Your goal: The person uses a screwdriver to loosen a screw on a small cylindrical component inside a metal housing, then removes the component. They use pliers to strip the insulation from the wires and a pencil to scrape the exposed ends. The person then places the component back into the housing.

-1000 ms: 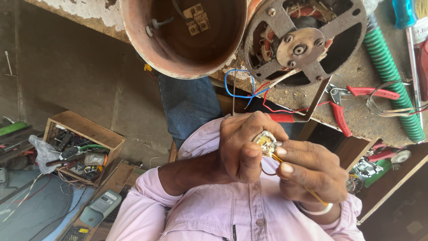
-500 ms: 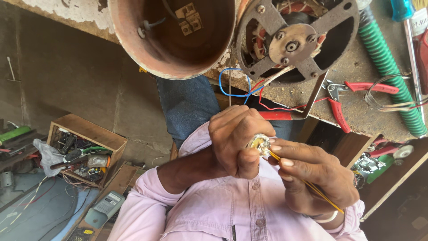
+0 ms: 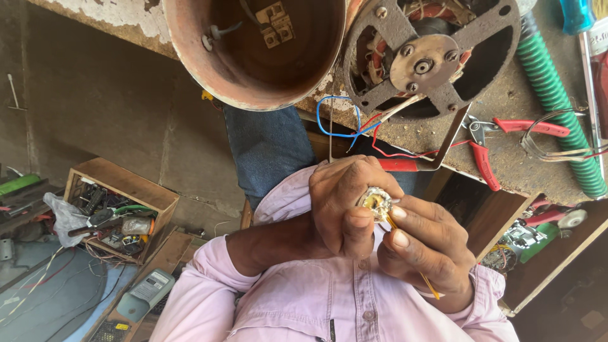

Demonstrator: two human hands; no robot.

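Head view: your left hand [image 3: 345, 202] is clamped around a small round brass-coloured part [image 3: 375, 201], thumb pressed just beside its rim, while your right hand [image 3: 427, 250] has its fingers pinched together on a thin yellow-handled tool [image 3: 411, 259] whose tip meets the part's face. The part sits between both hands, held close against your pink shirt [image 3: 304, 297], near the edge of the workbench [image 3: 506, 158]. To do this step well, you would judge it best to keep the left grip firm and steady so the part cannot turn, and to guide the tool with light fingertip pressure, since a slip could scratch the part or jab your thumb. Whether the tool is prying or turning cannot be told.

On the bench at the far side stand a rusty round housing [image 3: 253, 50] and, touching it on the right, an opened motor [image 3: 430, 57] trailing blue and red wires [image 3: 354, 123]. Red-handled pliers [image 3: 500, 145] lie right of the motor, beside a green ribbed hose [image 3: 557, 107]. Few packages show: an open wooden box [image 3: 120, 209] of mixed parts sits on the floor at left, and near it a grey handheld meter [image 3: 145, 294] with a pale rectangular label on its face.
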